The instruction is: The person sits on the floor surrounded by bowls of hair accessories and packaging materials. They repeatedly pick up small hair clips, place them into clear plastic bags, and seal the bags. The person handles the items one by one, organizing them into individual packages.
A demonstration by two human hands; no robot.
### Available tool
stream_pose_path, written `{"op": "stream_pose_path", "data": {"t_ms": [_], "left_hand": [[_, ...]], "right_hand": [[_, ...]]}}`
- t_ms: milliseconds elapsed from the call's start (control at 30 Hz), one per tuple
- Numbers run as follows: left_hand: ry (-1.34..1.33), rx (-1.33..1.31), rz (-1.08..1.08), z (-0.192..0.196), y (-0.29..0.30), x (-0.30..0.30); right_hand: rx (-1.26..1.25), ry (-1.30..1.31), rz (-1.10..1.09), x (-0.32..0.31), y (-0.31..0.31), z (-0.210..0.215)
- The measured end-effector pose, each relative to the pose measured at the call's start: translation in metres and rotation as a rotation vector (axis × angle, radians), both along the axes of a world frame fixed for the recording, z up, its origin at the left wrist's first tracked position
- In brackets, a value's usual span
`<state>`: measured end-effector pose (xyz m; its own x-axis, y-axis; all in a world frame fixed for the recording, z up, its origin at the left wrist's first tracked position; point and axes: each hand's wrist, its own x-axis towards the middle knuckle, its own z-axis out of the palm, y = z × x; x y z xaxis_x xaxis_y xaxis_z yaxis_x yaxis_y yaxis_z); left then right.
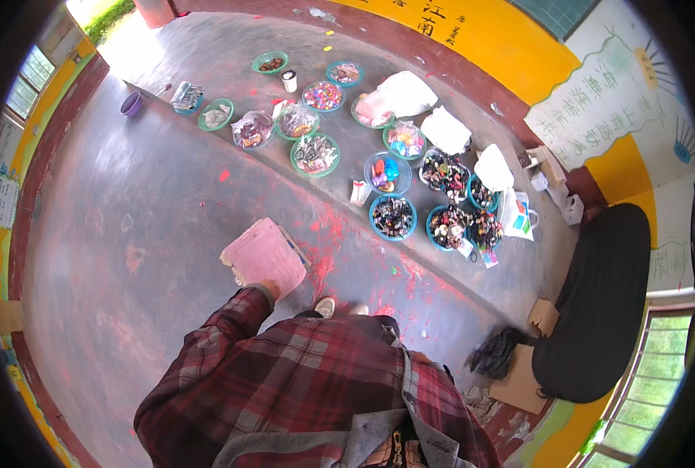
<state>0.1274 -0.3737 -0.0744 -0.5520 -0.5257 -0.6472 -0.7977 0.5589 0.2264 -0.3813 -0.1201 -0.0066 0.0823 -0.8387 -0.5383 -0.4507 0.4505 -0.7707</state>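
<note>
My left hand (271,288), coming out of a plaid sleeve, is closed on the near edge of a pink square board (266,254). The board has worn, ragged edges, and a brownish layer shows along its right side. Most of the fingers are hidden at that edge. Only a small patch of my right hand (420,357) shows beside the jacket, low in the view, and its fingers are hidden.
Beyond a low step (316,209), several basins stand on the raised floor, among them a blue basin of small dark items (393,217) and a green basin (216,115). A purple bucket (131,104) stands far left. A black oval board (597,304) leans at the right.
</note>
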Motion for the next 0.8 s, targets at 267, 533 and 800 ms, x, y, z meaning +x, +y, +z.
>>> {"op": "stream_pose_path", "data": {"t_ms": [267, 533, 800], "left_hand": [[0.085, 0.26, 0.54, 0.051, -0.082, -0.103], [0.434, 0.038, 0.154, 0.053, -0.126, -0.134], [0.356, 0.361, 0.056, -0.022, -0.186, -0.113]], "right_hand": [[0.19, 0.168, 0.325, -0.05, -0.115, -0.019], [0.242, 0.371, 0.893, -0.08, -0.259, -0.006], [0.156, 0.247, 0.82, -0.015, -0.353, -0.023]]}}
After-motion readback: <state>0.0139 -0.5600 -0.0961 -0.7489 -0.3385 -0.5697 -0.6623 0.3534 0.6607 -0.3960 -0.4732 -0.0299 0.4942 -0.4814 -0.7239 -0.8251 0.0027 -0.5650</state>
